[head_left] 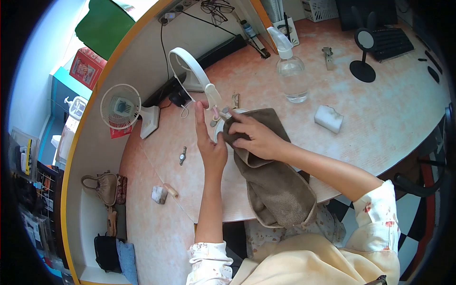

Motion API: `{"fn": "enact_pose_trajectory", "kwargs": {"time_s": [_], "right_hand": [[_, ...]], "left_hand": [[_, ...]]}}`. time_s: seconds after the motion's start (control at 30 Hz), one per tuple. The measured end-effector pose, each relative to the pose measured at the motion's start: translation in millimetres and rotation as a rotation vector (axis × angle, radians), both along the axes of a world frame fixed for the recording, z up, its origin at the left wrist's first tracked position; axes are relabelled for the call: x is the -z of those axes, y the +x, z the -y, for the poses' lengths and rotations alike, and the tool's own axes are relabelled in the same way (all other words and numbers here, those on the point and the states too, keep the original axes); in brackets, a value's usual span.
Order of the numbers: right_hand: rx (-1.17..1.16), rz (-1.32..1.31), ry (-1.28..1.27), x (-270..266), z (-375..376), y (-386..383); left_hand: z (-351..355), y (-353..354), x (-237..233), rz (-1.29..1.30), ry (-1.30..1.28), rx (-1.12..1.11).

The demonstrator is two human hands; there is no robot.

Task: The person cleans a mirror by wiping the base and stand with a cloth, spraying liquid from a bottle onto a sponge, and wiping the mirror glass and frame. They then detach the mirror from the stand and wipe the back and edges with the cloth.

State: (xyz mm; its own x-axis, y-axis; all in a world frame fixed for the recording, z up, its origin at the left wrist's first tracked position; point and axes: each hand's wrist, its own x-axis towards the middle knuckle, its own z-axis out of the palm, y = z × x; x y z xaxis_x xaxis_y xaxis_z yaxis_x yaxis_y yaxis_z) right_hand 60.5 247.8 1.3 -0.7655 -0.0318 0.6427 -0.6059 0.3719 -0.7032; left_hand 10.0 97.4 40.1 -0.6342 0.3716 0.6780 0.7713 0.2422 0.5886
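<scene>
My left hand (211,147) is at the head of a white desk lamp (190,61), its thumb at the edge of a round white part and its fingers reaching up beside the curved arm. My right hand (254,137) grips a brown cloth (280,194) and presses a fold of it against that white part. The cloth covers much of the part and drapes over the table's front edge towards my lap. A small pinkish piece (215,112) shows by the lamp's joint, partly hidden by my fingers.
Around my hands on the table (256,76) are a clear spray bottle (292,76), a white block (328,118), a round black stand mirror (364,57), a small white fan (128,107), a wristwatch (183,156) and another block (159,194) beside a wooden piece (170,190).
</scene>
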Motion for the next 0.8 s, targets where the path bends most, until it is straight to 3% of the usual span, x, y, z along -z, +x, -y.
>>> {"fn": "enact_pose_trajectory", "kwargs": {"time_s": [0.07, 0.17, 0.23, 0.33, 0.47, 0.53, 0.67, 0.8], "right_hand": [[-0.133, 0.148, 0.086, 1, 5, -6], [-0.097, -0.018, 0.312, 23, 40, 3], [-0.143, -0.038, 0.297, 24, 56, 11], [-0.217, 0.07, 0.31, 24, 59, 15], [-0.199, 0.156, 0.323, 22, 59, 19], [-0.173, 0.181, 0.272, 19, 58, 22], [-0.105, 0.113, 0.187, 22, 56, 24], [0.007, 0.272, -0.026, 9, 38, 25]], "left_hand": [[10, -6, -7, 0.103, 0.032, 0.065], [20, -14, -12, 0.169, 0.09, 0.105], [13, -7, -17, 0.179, 0.135, 0.092], [-1, 2, -17, 0.032, 0.159, -0.151], [-31, 8, -30, -0.236, 0.199, -0.261], [-48, 9, -43, -0.362, 0.18, -0.321], [-59, 7, -63, -0.217, 0.265, -0.244], [-30, -2, -65, -0.112, 0.341, -0.177]]}}
